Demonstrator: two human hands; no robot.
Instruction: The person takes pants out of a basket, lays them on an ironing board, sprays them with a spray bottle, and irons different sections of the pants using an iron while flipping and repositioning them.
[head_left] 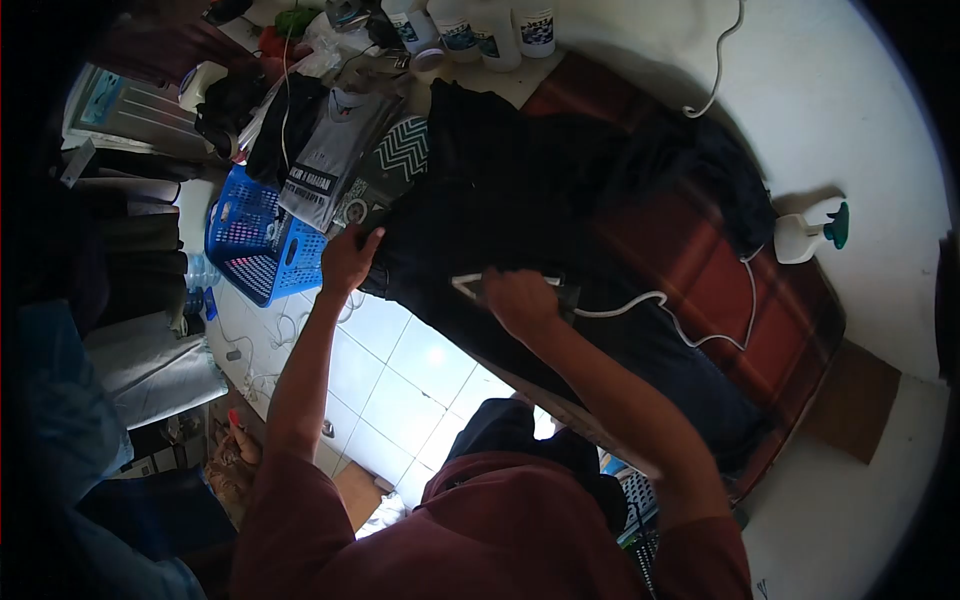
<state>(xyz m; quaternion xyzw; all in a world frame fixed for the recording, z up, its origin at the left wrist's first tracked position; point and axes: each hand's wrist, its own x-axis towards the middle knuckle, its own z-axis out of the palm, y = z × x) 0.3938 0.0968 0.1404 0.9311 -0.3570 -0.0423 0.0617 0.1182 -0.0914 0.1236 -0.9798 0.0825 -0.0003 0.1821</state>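
A large black garment (pixel 500 190) is spread over a red-brown padded board (pixel 690 240). My right hand (pixel 522 303) is closed round the handle of an iron (pixel 466 287), which sits on the black cloth near its front edge. Only the pale tip and part of the iron's back show past my fist. A white cord (pixel 640 300) runs from it to the right. At the garment's left edge, my left hand (pixel 350 260) grips the cloth, its thumb on top and the other fingers partly hidden.
Beyond my left hand are a blue plastic basket (pixel 265 285) and packed grey shirts (pixel 335 160). White bottles (pixel 490 35) stand at the back. A spray bottle (pixel 800 238) is at the right. Below lies white tiled floor (pixel 400 390); hanging clothes (pixel 120 240) line the left.
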